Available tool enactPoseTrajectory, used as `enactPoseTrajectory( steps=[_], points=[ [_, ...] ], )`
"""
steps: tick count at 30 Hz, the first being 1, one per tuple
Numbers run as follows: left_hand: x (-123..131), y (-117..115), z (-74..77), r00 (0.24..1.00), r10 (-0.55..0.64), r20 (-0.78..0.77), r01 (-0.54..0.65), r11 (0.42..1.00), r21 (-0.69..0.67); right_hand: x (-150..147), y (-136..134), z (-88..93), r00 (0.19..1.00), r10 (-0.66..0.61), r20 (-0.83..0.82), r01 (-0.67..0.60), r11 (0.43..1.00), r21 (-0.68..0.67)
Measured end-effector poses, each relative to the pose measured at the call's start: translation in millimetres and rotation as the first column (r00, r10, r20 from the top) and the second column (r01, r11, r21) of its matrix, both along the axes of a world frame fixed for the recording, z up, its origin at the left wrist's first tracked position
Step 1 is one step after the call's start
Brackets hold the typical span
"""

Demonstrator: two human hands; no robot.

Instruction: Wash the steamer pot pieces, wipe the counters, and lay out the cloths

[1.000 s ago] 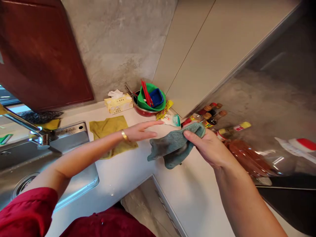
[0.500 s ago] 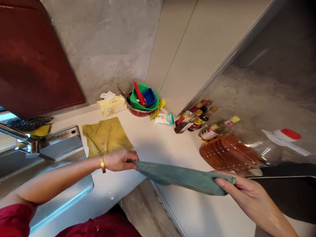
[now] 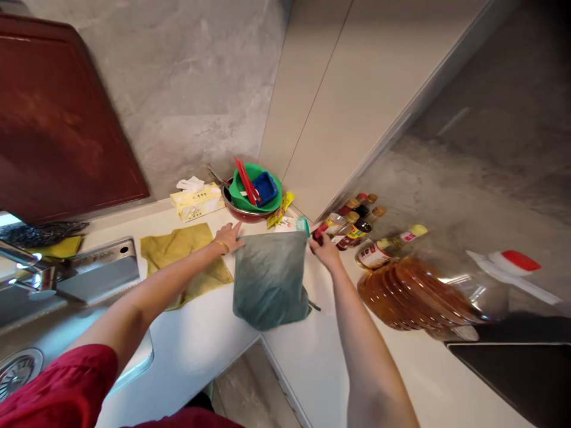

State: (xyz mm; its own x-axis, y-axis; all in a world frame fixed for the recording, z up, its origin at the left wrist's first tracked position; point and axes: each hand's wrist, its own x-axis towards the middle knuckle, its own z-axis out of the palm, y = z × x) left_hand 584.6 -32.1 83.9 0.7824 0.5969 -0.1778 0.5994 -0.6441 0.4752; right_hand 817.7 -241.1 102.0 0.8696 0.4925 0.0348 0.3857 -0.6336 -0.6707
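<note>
1. The teal microfibre cloth point(image 3: 270, 279) lies opened out on the white desk point(image 3: 191, 362), mostly flat and roughly square. Its fold-free face is up, and a small dark tag sticks out at its lower right edge. As far as one can judge, the spreading looks done, with no bunching left on top.
2. The left hand point(image 3: 228, 236) sits just beside the cloth's upper left corner, its fingers point(image 3: 235, 229) spread wide and holding nothing.
3. The right hand point(image 3: 325, 251) is up past the cloth's upper right corner and blurred. I cannot tell whether its fingers are narrowing on anything.
4. Left of the cloth, a yellow-green cloth point(image 3: 178, 252) lies under the left forearm, and beyond it is the stainless steel sink point(image 3: 104, 267).
5. Behind the cloth are a tissue box point(image 3: 196, 202) and a green bowl point(image 3: 254, 189) nested in a red pot point(image 3: 234, 208).
6. Right of the cloth, glass sauce bottles point(image 3: 352, 223) crowd close to the right hand, the one obstacle nearby, and a large plastic oil jug point(image 3: 414, 291) stands further along.
</note>
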Motion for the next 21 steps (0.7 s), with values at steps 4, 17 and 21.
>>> enactPoseTrajectory(
  steps=[4,17,21],
  points=[
    [-16,-17,-47.3,0.99,-0.135,-0.045,0.139,0.985,0.1,-47,3,-70.3,0.96,0.254,0.116,-0.241,0.963,-0.119],
    [-102,-125,-127.6,0.889,0.457,-0.025,-0.308,0.556,-0.772,-74,-115,-145.0,0.991,-0.059,-0.12,0.022,0.957,-0.291],
    [-86,-132,-105.8,0.86,0.469,-0.2,-0.372,0.308,-0.876,-74,-108,-144.7,0.98,-0.115,-0.161,0.101,0.991,-0.093]
  ],
)
